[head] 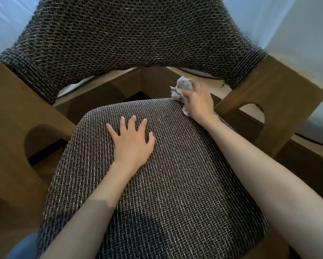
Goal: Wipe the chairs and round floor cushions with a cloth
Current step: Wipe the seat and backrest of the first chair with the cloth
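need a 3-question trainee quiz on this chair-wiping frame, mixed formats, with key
1. True or false: the left hand lies flat on the seat cushion, fingers spread, holding nothing.
2. Which hand grips the grey cloth? A) left B) right C) both
3. Fill in: the cloth is at the seat's far-____ corner, below the backrest.

Key: 1 true. 2 B, the right hand is curled round it. 3 right.
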Action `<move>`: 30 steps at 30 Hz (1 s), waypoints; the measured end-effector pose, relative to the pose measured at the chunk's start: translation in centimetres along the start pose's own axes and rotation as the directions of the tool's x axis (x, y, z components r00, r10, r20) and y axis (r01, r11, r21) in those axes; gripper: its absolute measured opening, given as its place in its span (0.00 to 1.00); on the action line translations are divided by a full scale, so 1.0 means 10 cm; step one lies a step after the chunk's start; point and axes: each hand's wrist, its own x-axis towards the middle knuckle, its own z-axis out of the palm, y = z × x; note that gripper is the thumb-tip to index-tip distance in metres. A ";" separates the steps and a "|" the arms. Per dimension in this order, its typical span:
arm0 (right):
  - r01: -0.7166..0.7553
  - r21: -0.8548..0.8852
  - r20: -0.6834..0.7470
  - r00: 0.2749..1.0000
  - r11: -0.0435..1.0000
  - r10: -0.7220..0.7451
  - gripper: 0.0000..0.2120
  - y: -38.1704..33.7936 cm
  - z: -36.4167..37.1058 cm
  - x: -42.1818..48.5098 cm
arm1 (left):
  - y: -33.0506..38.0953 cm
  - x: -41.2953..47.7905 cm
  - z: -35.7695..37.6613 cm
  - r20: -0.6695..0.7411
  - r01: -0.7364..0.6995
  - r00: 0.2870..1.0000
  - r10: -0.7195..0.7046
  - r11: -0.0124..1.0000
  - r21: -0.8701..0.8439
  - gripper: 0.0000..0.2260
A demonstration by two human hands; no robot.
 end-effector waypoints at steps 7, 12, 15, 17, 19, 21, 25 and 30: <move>-0.080 -0.049 0.089 0.993 0.996 0.084 0.14 0.10 -0.27 -0.47 | 0.01 -0.01 -0.04 0.003 -0.002 1.000 0.002 1.000 -0.016 0.26; -0.125 -0.063 0.065 0.990 0.990 0.129 0.12 0.22 -0.54 -1.11 | 0.01 -0.04 -0.09 0.027 -0.011 1.000 0.011 1.000 -0.020 0.26; -0.173 -0.062 0.041 0.984 0.983 0.176 0.12 0.25 -0.72 -1.51 | 0.01 -0.06 -0.11 0.034 -0.014 0.999 0.015 0.999 -0.032 0.25; -0.214 -0.051 0.029 0.976 0.976 0.215 0.12 0.25 -0.84 -1.74 | 0.00 -0.06 -0.12 0.042 -0.012 0.999 0.013 1.000 -0.025 0.25; -0.256 -0.050 0.012 0.966 0.965 0.257 0.12 0.23 -0.94 -1.97 | 0.00 -0.07 -0.12 0.048 -0.015 0.999 0.017 1.000 -0.025 0.25; -0.295 -0.057 -0.009 0.955 0.954 0.295 0.13 0.20 -1.01 -2.17 | 0.00 -0.08 -0.12 0.040 -0.024 0.999 0.025 0.999 -0.029 0.25; -0.367 -0.049 -0.060 0.929 0.929 0.364 0.12 0.18 -1.01 -2.31 | 0.02 -0.12 -0.11 0.017 -0.082 0.996 0.083 0.995 -0.053 0.25; -0.305 0.004 -0.083 0.949 0.952 0.305 0.09 0.11 -0.76 -1.83 | 0.09 -0.13 -0.07 0.037 -0.222 0.973 0.226 0.971 -0.090 0.24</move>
